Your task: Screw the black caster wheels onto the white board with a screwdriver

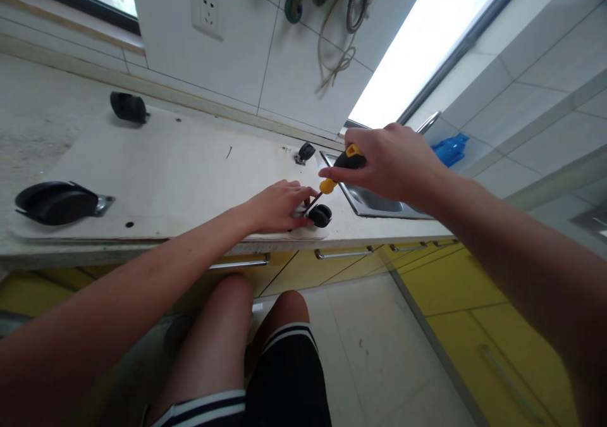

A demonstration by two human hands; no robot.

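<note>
My right hand (379, 161) is closed around the yellow and black handle of a screwdriver (328, 186). Its shaft slants down to the metal plate of a black caster wheel (321, 216) at the near right corner of a white board (199, 174). Beside that caster, my left hand (287, 205) has its fingers pressed on the plate and wheel, steadying it; the fingertips partly hide the plate. More black casters are on the board: a small caster (306, 152) at the far right, another caster (129, 107) at the far left and a caster (61, 203) at the near left.
A steel sink (374, 202) is set into the counter to the right, with a faucet (429, 122) and a blue object (450, 150) behind it. A wall socket (207, 12) and hoses are on the tiled wall. Yellow drawers (351, 266) lie below the counter edge.
</note>
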